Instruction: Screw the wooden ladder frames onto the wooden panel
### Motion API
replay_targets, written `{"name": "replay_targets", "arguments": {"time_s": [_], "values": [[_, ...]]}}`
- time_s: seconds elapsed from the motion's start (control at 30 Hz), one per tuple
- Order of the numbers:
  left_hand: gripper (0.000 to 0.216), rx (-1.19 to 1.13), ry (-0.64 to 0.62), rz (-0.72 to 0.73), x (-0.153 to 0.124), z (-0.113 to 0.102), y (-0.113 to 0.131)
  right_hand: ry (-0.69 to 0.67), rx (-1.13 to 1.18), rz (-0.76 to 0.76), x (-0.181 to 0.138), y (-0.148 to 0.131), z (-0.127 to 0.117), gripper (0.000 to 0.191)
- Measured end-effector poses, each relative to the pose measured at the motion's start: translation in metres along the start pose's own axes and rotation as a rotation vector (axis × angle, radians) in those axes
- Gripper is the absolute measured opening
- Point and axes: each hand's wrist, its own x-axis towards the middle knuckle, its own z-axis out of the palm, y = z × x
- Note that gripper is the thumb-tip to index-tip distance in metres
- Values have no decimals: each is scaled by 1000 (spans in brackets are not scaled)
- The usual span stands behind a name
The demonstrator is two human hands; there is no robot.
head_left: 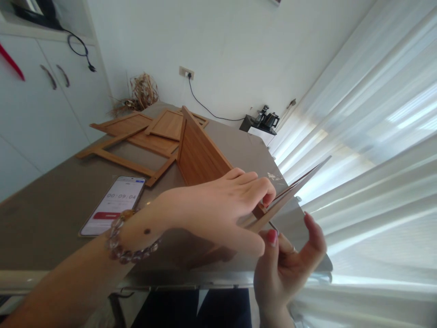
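Observation:
My left hand (218, 214), with a beaded bracelet (119, 243) on its wrist, is closed over the near edge of an upright brown wooden panel (201, 150). Its curled fingers press where this panel meets a second, thinner panel (297, 187) that sticks out to the right and is seen nearly edge-on. Just below that joint, my right hand (285, 264) has its thumb and bent middle fingers pinched together at a thin dark piece, mostly hidden. One finger of that hand is raised. The joint itself is covered by my left hand.
Flat wooden panels (167, 125) and an open wooden frame (123, 159) lie toward the table's far left. A phone (114, 205) showing a running timer is near my left forearm. White curtains (382, 182) hang along the right side; a kettle (272, 120) stands beyond the table (44, 218).

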Motion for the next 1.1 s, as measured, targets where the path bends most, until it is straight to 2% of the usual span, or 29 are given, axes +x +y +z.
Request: {"name": "replay_targets", "arguments": {"time_s": [0.1,0.23,0.33,0.47,0.57,0.63,0.8,0.9,1.0,1.1], "values": [[40,5,19,19,-1,3,-2,13,29,7,-1,-1,-1,25],[41,37,31,15,-1,5,-3,-157,-70,-51,5,12,-19,18],[39,41,2,-10,-1,3,-2,-277,-180,-253,16,18,-34,20],[41,34,-17,-23,0,1,-1,-427,-256,-535,36,22,-47,36],[42,23,-25,-20,1,0,-2,-440,-362,-741,50,27,-55,45],[43,5,-33,-35,1,0,-2,-439,-437,-846,58,29,-61,45],[42,16,-31,-49,0,-2,2,-544,-509,-1141,80,20,-65,36],[42,30,-27,-57,-1,-3,5,-490,-540,-1282,88,8,-58,24],[37,64,-28,-58,-1,-3,8,-332,-634,-1356,86,-3,-48,13],[33,105,-13,-32,0,-2,7,-269,-811,-1240,81,-17,-38,16]]}}
